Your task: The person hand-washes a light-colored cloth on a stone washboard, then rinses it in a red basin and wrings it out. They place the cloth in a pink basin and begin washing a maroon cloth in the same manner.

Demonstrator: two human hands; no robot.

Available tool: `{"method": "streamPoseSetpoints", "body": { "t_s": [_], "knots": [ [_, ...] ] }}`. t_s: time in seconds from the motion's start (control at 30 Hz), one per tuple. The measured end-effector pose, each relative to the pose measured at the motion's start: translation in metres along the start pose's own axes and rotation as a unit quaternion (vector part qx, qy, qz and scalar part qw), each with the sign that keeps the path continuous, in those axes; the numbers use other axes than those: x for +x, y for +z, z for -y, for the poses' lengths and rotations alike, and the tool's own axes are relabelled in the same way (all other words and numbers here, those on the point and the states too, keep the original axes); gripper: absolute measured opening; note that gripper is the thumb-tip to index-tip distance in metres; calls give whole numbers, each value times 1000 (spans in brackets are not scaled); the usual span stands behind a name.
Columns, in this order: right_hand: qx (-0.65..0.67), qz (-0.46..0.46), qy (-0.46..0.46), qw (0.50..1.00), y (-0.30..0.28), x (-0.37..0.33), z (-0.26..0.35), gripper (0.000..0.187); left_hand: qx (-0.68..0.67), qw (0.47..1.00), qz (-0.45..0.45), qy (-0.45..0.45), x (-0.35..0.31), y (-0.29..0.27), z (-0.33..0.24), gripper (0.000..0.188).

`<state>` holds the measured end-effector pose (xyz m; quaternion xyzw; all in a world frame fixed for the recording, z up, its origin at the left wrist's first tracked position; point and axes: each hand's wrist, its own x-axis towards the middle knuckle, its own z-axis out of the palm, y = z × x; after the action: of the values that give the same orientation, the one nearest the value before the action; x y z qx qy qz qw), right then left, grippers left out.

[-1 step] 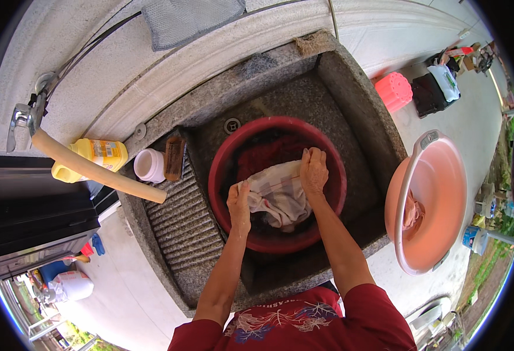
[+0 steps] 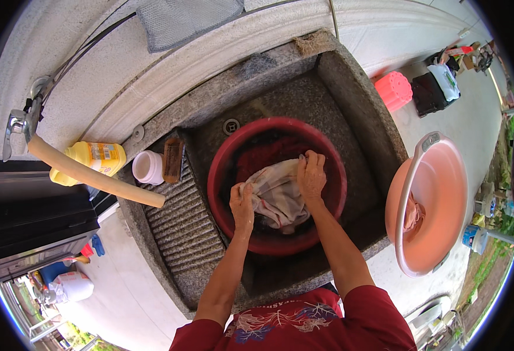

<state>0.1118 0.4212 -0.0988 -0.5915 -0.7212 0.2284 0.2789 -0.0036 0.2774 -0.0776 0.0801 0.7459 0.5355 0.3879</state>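
The left hand pinches the near-left edge of a pale plaid cloth, fingers closed around the fabric with the thumb on the upper side. The right hand grips the opposite edge, a little farther from the body, its fingers bent over the fabric and its back turned upward. Both forearms reach forward from the lower edge, converging toward the cloth, wrists nearly straight.

The cloth is off-white with soft grey-mauve bands and thin reddish lines; it looks damp, spread at the top and bunched into folds below. It hangs between the hands over a red plastic basin, where dark red fabric lies beneath and beyond it.

The basin sits in a speckled stone laundry sink, right of the ribbed washboard. Farther left, a yellow plastic jug carries an orange-and-white label with small print. The person's dark red T-shirt bears white lettering above a white-and-blue branching design.
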Motion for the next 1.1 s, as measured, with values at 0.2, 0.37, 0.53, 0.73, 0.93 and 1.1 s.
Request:
{"method": "streamPoseSetpoints", "body": {
  "t_s": [0.2,0.37,0.53,0.73,0.93,1.1],
  "knots": [
    [-88,93,-159,979,30,-51,-16,36,403,891,-10,211,24,30,90,39],
    [-109,280,-64,952,57,-38,-42,39,401,903,99,117,54,30,92,40],
    [-73,324,-57,942,21,-5,-19,27,383,890,100,227,24,14,47,27],
    [105,333,-44,936,-35,-9,-23,19,117,953,44,277,-22,-24,18,19],
    [201,325,-92,920,-114,35,56,18,-66,961,100,250,-31,-45,-65,19],
    [308,280,-179,892,-198,67,133,17,-131,932,100,323,-69,-53,-181,23]
  ]
}}
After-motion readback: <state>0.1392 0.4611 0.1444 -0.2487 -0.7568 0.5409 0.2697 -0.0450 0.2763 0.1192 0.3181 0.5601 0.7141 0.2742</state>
